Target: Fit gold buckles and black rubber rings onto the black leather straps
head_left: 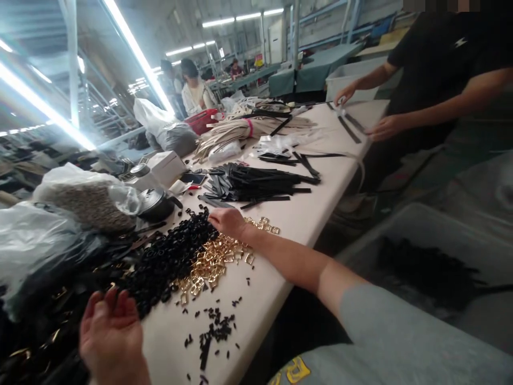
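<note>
Gold buckles [212,262] and black rings [172,256] are seen heaped and largely unsorted on the table [280,224]; the right hand [226,220] is pressed half-curled on the rings, its grasp hidden; the left hand [108,331] is held open, empty

Two hands [226,220], one white box [168,166]

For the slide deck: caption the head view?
Right hand reaches into small black plastic rings beside gold metal buckles.

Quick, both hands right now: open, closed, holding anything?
Left hand: open, fingers spread at the black pieces, holding nothing visible.
Right hand: resting on the black pieces beside the gold buckles; grip cannot be told.
</note>
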The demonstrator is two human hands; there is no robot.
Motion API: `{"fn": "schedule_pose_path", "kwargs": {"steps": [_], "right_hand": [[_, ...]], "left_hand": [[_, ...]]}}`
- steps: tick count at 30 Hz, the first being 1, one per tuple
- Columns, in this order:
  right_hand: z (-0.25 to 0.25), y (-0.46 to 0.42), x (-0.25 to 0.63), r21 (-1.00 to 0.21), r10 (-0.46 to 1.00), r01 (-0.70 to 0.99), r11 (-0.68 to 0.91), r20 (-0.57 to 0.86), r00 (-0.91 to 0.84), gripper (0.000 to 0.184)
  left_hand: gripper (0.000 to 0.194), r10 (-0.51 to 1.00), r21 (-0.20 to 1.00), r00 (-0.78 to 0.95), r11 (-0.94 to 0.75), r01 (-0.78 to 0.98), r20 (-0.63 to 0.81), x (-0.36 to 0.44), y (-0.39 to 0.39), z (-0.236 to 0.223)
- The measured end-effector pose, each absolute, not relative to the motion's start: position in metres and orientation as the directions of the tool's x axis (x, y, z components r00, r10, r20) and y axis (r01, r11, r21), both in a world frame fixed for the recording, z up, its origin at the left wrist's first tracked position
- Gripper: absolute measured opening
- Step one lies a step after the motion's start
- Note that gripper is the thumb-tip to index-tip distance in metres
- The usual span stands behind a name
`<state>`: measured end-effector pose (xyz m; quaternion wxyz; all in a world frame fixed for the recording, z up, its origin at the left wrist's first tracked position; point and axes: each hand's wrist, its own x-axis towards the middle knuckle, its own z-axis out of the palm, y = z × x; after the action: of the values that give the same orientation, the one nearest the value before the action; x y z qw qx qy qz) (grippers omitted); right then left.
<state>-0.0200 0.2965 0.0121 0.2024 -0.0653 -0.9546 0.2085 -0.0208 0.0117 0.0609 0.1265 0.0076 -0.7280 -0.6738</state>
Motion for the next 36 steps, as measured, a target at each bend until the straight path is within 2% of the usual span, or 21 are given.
{"fn": "schedule_pose_path", "kwargs": {"steps": [3, 6, 11, 17, 20, 23, 29, 33, 36], "right_hand": [[0.012, 0.322, -0.027, -0.414, 0.333, 0.208, 0.886, 0.258, -0.907, 0.032], [0.006, 0.335, -0.033, -0.383, 0.357, 0.266, 0.884, 0.189, -0.915, 0.027], [-0.001, 0.335, -0.036, -0.34, 0.375, 0.31, 0.888, 0.147, -0.915, 0.029], [0.005, 0.334, -0.04, -0.293, 0.425, 0.381, 0.877, 0.101, -0.9, 0.023], [0.013, 0.335, -0.047, -0.277, 0.455, 0.425, 0.862, 0.054, -0.889, 0.03], [0.023, 0.338, -0.057, -0.27, 0.478, 0.467, 0.842, -0.029, -0.878, 0.038], [0.038, 0.341, -0.07, -0.254, 0.449, 0.491, 0.833, -0.207, -0.869, 0.041], [0.042, 0.344, -0.058, -0.233, 0.427, 0.469, 0.852, -0.21, -0.88, 0.039], [0.044, 0.356, -0.03, -0.219, 0.42, 0.444, 0.869, -0.148, -0.895, 0.028]], "left_hand": [[0.038, -0.142, 0.978, -0.973, -0.073, 0.193, 0.182, -0.019, 0.026, 0.032], [0.044, 0.01, 0.96, -0.96, -0.011, 0.281, 0.281, -0.009, 0.047, 0.011], [0.045, 0.138, 0.955, -0.948, 0.044, 0.294, 0.285, -0.005, 0.05, -0.002], [0.045, 0.192, 0.946, -0.934, 0.069, 0.318, 0.3, -0.012, 0.046, -0.011], [0.045, 0.205, 0.946, -0.933, 0.077, 0.315, 0.294, -0.013, 0.047, -0.014], [0.044, 0.224, 0.951, -0.937, 0.093, 0.294, 0.268, -0.013, 0.047, -0.016], [0.043, 0.236, 0.947, -0.94, 0.147, 0.287, 0.248, -0.013, 0.048, -0.017], [0.04, 0.242, 0.939, -0.937, 0.176, 0.296, 0.25, -0.012, 0.048, -0.016], [0.036, 0.247, 0.94, -0.936, 0.168, 0.296, 0.251, -0.013, 0.045, -0.019]]}}
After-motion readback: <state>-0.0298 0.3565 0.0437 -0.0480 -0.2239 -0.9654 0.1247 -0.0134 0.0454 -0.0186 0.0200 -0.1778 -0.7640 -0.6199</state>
